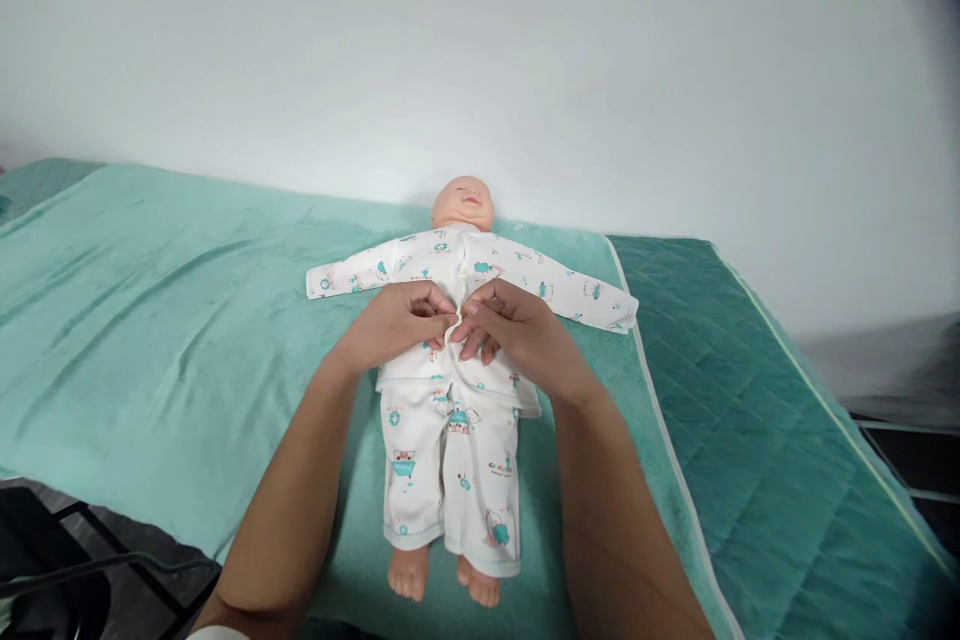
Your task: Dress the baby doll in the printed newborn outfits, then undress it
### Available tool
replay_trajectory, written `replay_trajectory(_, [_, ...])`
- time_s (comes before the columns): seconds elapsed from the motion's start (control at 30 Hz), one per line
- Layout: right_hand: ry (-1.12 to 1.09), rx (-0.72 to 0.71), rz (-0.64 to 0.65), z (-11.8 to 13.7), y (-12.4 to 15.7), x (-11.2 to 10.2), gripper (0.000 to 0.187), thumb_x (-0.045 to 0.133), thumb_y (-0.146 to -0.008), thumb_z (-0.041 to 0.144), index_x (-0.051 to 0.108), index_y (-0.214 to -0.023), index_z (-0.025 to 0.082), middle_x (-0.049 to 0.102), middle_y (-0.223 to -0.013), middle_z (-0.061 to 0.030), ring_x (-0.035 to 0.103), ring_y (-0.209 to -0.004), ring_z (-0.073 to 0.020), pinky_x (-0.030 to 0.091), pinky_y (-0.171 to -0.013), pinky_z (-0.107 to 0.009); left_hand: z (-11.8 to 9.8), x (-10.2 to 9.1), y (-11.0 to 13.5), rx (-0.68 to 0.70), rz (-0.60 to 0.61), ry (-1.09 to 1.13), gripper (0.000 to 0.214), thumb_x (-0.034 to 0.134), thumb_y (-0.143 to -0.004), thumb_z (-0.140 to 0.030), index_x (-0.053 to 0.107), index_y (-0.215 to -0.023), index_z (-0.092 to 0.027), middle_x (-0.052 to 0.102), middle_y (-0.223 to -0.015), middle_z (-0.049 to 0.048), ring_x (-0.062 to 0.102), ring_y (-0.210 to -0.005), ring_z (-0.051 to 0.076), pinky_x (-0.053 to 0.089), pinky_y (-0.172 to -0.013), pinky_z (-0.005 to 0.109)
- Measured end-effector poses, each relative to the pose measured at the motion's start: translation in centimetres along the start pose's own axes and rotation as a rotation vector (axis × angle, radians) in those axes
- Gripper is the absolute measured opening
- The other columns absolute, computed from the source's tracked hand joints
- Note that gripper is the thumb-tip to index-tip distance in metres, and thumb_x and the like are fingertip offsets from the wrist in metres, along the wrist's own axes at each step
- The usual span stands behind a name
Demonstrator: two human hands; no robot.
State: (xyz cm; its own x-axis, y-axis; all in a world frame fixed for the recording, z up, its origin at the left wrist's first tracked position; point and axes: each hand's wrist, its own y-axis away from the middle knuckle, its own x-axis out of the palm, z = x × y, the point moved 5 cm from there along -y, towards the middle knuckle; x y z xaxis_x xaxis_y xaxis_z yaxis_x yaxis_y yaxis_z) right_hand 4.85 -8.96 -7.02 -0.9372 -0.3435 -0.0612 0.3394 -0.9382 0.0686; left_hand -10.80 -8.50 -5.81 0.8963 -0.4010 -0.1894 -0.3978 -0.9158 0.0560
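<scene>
A baby doll (463,204) lies on its back, dressed in a white printed shirt (421,253) and matching trousers (414,470). Its sleeves stretch out to both sides, and its bare feet show below the trouser hems. Over the doll's belly, my left hand (405,322) pinches the shirt's front edge. Close against it on the right, my right hand (506,322) is also closed on the front opening of the shirt, the thumb and fingers pressed together. Any fastener between the fingertips is too small and covered to make out.
A light green blanket (180,320) lies under the doll, over a darker quilted cover (720,400) on the right. Behind rises a white wall (480,50). At the lower left are a dark object (45,560) and a cable (150,560) beside the bed's edge.
</scene>
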Motion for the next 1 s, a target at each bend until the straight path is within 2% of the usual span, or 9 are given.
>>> replay_trajectory(0.43, [0.020,0.005,0.015,0.04,-0.05,-0.03,0.020,0.062,-0.093,0.038,0.056,-0.086,0.020,0.077,-0.080,-0.0034,0.073,-0.064,-0.0149,0.050,-0.052,-0.022,0.00,-0.14,0.05,0.015,-0.027,-0.062,0.008,0.063,-0.079,-0.021,0.068,-0.083,-0.016,0.064,-0.067,-0.0011,0.060,-0.062,0.010,0.048,-0.060,0.021])
replay_trajectory(0.63, [0.071,0.043,-0.004,0.05,0.25,-0.06,0.019,0.064,-0.092,0.036,0.057,-0.083,0.020,0.078,-0.084,-0.0047,0.074,-0.067,-0.0155,0.053,-0.055,-0.022,0.29,-0.30,0.01,0.005,-0.023,-0.021,0.008,0.065,-0.078,-0.022,0.067,-0.084,-0.016,0.066,-0.069,-0.0006,0.061,-0.064,0.010,0.051,-0.062,0.022])
replay_trajectory(1.0, [0.083,0.131,-0.056,0.03,0.24,0.05,0.017,0.067,-0.089,0.034,0.058,-0.085,0.019,0.078,-0.083,-0.0046,0.072,-0.061,-0.0146,0.057,-0.055,-0.024,0.07,-0.19,-0.14,0.011,0.002,0.062,0.015,0.063,-0.074,-0.012,0.064,-0.089,-0.015,0.065,-0.070,-0.0014,0.061,-0.063,0.009,0.054,-0.062,0.022])
